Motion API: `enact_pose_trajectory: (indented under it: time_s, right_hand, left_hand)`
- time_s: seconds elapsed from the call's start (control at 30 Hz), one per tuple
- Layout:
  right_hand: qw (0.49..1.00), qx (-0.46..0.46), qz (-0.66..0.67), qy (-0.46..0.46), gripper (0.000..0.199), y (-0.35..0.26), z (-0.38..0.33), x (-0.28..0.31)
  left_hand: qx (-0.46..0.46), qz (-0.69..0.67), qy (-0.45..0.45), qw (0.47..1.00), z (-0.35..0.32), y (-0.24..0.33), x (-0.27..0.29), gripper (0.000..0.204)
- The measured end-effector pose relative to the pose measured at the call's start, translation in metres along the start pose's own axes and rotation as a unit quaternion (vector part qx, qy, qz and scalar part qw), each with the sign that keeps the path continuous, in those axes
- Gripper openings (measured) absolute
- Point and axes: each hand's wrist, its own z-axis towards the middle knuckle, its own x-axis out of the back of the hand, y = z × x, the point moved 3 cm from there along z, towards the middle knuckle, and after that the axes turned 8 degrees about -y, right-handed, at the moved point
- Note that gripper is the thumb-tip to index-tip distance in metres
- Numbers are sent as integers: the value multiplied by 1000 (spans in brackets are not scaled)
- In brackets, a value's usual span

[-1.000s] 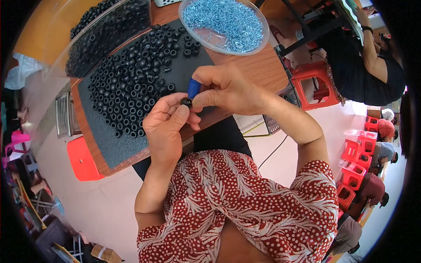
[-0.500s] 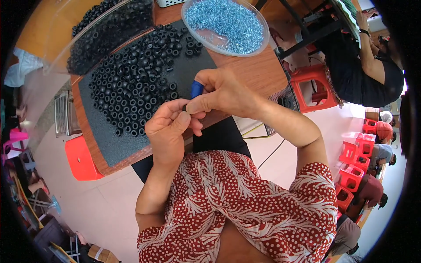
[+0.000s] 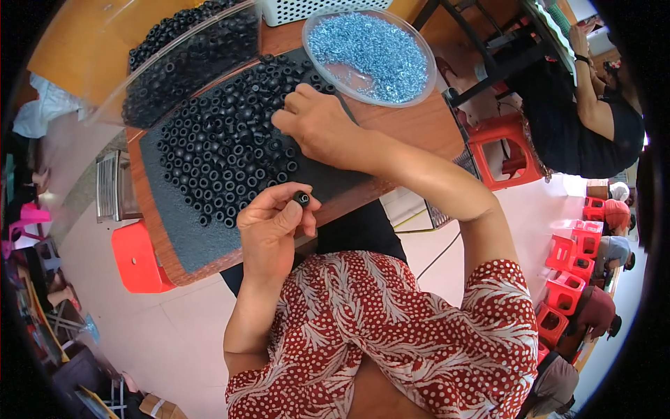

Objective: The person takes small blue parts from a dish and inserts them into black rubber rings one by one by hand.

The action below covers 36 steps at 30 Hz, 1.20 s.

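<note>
My left hand (image 3: 271, 222) pinches a small black ring-shaped part (image 3: 301, 198) between thumb and fingers, just off the table's near edge. A pale coiled bit shows in the part's opening. My right hand (image 3: 322, 128) is over the right side of a pile of similar black parts (image 3: 216, 153), back upward and fingers curled down. Its thumb and fingertips are hidden, so what they hold cannot be made out. The pile lies on a dark grey mat (image 3: 188, 244). Beyond my right hand sits a clear round tub (image 3: 434, 77) of small shiny bluish metal pieces (image 3: 370, 52).
A clear bin (image 3: 199, 59) of more black parts stands at the far left, near a white perforated basket (image 3: 307, 10). Red stools (image 3: 139, 257) flank the wooden table (image 3: 419, 133). A person in black (image 3: 576, 126) works at the right; others sit farther off.
My right hand has left the left hand and moved up and away over the pile. The blue thing at its fingers is now out of sight. My left hand still holds the part, its opening now showing.
</note>
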Motion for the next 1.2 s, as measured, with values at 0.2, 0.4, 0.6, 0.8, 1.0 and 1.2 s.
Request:
enact_pose_trajectory:
  time_s: [0.2, 0.4, 0.6, 0.8, 1.0, 1.2]
  right_hand:
    - [997, 37, -54, -44, 14, -5, 6, 2]
    - [995, 45, -65, -64, 14, -5, 5, 1]
    - [1000, 4, -2, -17, 13, 0, -8, 10]
    - [920, -217, 325, -25, 14, -1, -35, 38]
    - [810, -225, 540, 32, 14, -27, -47, 46]
    - [780, -209, 581, 103, 13, -36, -60, 40]
  left_hand:
    - [12, -5, 5, 1000, 2, 2, 2, 22]
    - [19, -6, 6, 1000, 4, 2, 0, 21]
    - [24, -5, 9, 1000, 3, 3, 0, 19]
    - [16, 0, 14, 1000, 9, 3, -6, 20]
    - [-4, -2, 16, 1000, 16, 3, -15, 21]
    - [-20, 16, 28, 999, 16, 4, -24, 21]
